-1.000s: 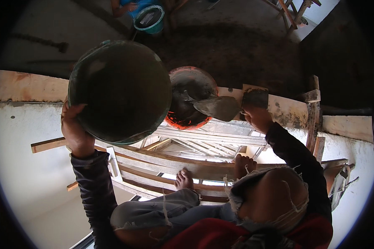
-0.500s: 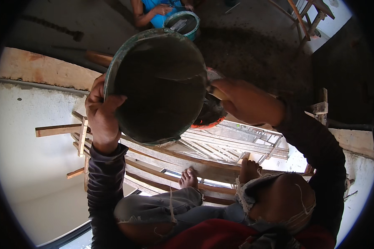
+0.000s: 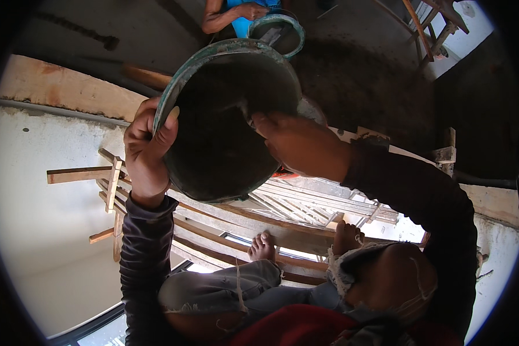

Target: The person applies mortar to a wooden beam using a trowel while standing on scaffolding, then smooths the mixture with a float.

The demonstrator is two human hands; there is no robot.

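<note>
A large green bucket (image 3: 166, 97), dark inside and tilted toward me, fills the middle of the view. At its left rim my left hand (image 3: 147, 147) is closed, thumb on the inner side. My right hand (image 3: 303, 141) reaches over the right rim into the bucket, its fingers wrapped round the handle of a trowel (image 3: 245, 109). Only a small pale bit of the trowel shows; shadow hides the rest and the bucket's contents. Behind the bucket, by my right wrist, part of an orange-red container (image 3: 284, 173) peeks out.
Beyond the bucket, a person in blue holds a smaller green bucket (image 3: 299, 49). Under my bare feet lie wooden scaffold planks (image 3: 300, 237), with gaps showing a lower level. A wooden brace (image 3: 78, 175) stands against the white wall (image 3: 46, 144) on the left. A wall ledge (image 3: 63, 86) runs behind.
My right hand has moved left from the bucket's right rim into its inside with the trowel. The bucket has shifted slightly right. The other person's bucket also appears farther right.
</note>
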